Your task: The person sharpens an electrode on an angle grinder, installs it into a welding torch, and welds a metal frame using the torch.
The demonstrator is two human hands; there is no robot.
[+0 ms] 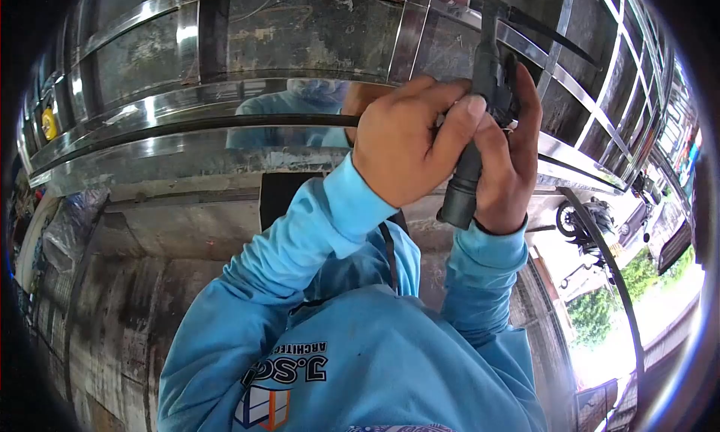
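A black torch-like tool (459, 196) stands roughly upright in the view, with a thick round handle at its lower end and a pinkish-red tip at its upper end. My right hand (504, 162) wraps round its handle from the right, fingers curled along the side. From the left, my left hand (409, 136) is closed against the middle of the same tool, its thumb pressed near my right thumb. The small part between the thumbs is hard to make out. A dark cable (292, 121) passes behind my left hand.
Shiny metal frames (187, 34) lie over a worn grey surface ahead. A polished metal strip (277, 136) mirrors part of a person. Clear plastic wrap (71, 226) is at the left, beside a yellow object (49, 123). A motorcycle (589, 218) stands at the right, beyond a dark curved bar.
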